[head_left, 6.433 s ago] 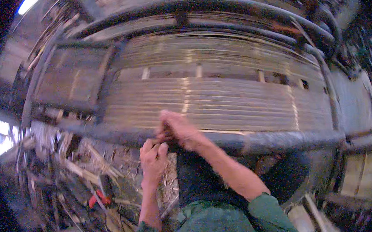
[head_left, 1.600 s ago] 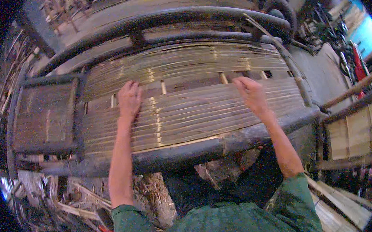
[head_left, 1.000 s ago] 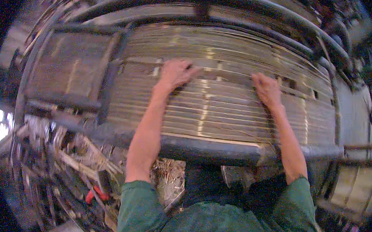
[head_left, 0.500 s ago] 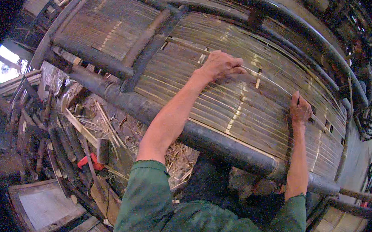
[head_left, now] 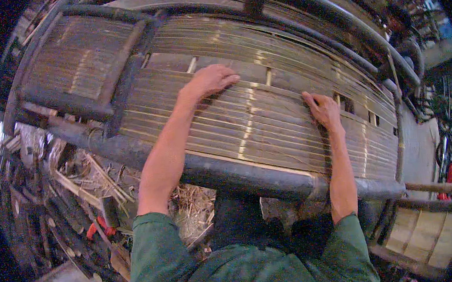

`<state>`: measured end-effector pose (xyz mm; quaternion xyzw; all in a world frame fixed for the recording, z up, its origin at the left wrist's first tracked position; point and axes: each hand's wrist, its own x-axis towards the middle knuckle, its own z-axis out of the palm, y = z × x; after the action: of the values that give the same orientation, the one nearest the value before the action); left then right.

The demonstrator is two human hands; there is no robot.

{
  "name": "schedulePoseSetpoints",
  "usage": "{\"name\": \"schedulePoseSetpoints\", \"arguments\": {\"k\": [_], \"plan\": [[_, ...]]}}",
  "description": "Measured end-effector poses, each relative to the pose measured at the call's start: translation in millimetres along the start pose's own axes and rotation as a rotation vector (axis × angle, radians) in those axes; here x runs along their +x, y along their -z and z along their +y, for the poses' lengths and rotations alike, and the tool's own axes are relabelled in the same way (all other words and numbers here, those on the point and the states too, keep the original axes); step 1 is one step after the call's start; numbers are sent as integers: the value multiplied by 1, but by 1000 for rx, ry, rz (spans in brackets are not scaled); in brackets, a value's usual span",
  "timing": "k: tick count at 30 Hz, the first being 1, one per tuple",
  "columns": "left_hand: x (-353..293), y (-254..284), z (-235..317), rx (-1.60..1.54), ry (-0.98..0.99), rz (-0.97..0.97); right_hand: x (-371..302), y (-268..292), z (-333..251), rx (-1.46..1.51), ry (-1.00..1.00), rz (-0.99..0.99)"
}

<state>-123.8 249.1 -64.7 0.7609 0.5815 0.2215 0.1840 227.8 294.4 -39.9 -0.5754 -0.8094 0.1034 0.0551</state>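
Note:
A long bench or bed frame of dark bamboo poles holds a surface of thin bamboo slats [head_left: 267,130]. A lengthwise gap [head_left: 242,69] runs through the slats, with short crosspieces showing inside it. My left hand [head_left: 211,82] lies on the slats at the gap's near edge, fingers stretched to the right. Farther right, my right hand [head_left: 324,109] touches the same edge, its thumb and forefinger apart and pointing up-left. Neither hand has anything lifted off the surface. The undersides of my fingers are hidden.
A thick front pole [head_left: 249,176] runs between me and the slats. At left on the floor lie split bamboo strips [head_left: 108,178], shavings, stacked poles [head_left: 43,222] and a red object [head_left: 98,227]. A person [head_left: 405,39] is at the far right.
The gap between the slats is much wider, the near slats lying closer to me. My right hand's pinch has loosened. The whole view has shifted, with the bench lying farther left.

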Motion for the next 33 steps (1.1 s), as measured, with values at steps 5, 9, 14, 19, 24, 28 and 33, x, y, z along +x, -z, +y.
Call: {"name": "schedulePoseSetpoints", "arguments": {"k": [5, 9, 14, 19, 24, 28, 33], "plan": [[7, 9, 12, -66, 116, -117, 7, 16, 1, 38, -88, -198], [3, 10, 8, -119, 52, -75, 5, 10, 0, 32, -61, -128], [4, 15, 1, -94, 119, -170, 7, 17, -16, 91, -94, -239], [1, 15, 3, -89, 122, -180, 14, 13, -9, 93, -80, -279], [-3, 7, 7, 16, 116, -93, 16, 17, -6, 150, -61, -322], [4, 7, 2, 12, 101, -71, 30, 16, -2, 117, -141, -443], [-3, -4, -5, 119, 129, -18, 28, 10, 1, 142, -82, -356]]}}
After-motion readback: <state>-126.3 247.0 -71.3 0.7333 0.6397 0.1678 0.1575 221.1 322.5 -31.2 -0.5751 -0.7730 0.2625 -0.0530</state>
